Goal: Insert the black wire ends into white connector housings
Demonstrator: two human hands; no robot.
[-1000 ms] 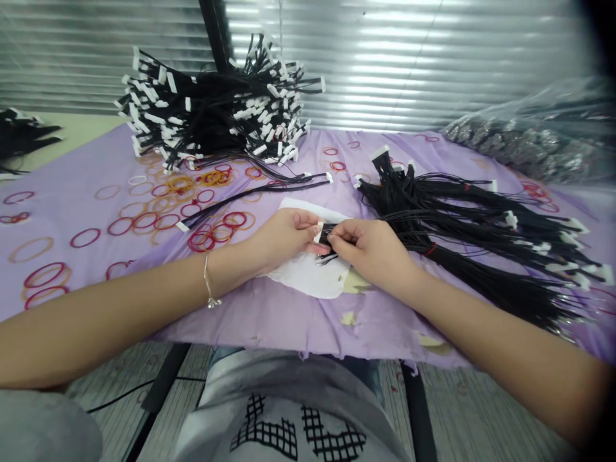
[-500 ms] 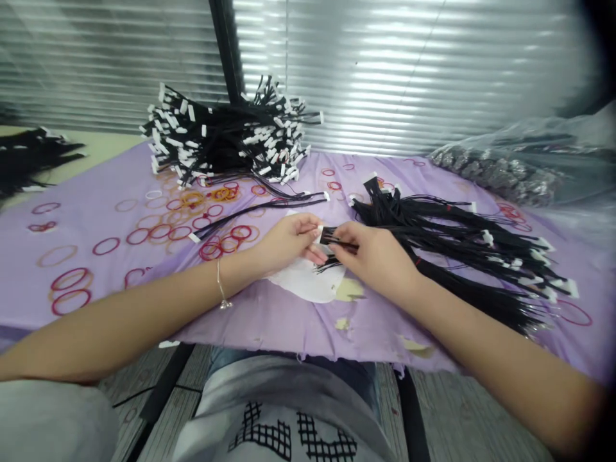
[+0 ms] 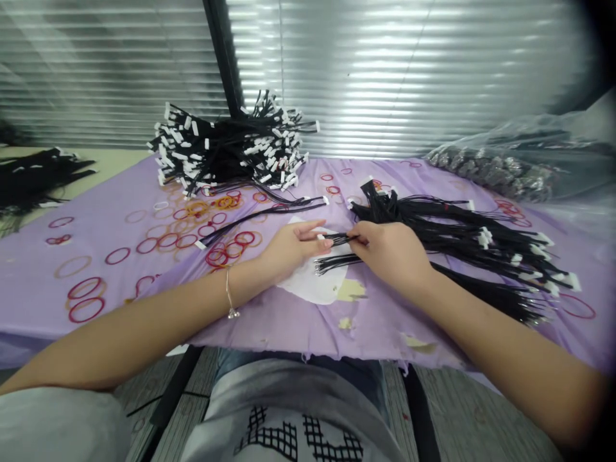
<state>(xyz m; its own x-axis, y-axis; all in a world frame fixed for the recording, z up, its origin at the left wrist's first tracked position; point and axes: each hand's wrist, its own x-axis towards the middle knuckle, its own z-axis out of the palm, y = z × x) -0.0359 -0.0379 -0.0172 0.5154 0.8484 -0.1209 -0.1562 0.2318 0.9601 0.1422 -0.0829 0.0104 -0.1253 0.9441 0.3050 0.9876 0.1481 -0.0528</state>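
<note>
Centre of frame: your left hand and right hand meet over the small wire bundle. Your right fingers are clamped on its black strands; your left thumb and forefinger are closed on its white connector end. The bundle sits just above the purple cloth, over a white patch. The loose harnesses lie right of centre, touching your right hand. The stacked harness pile is upper centre, with the rubber bands scattered left of centre.
</note>
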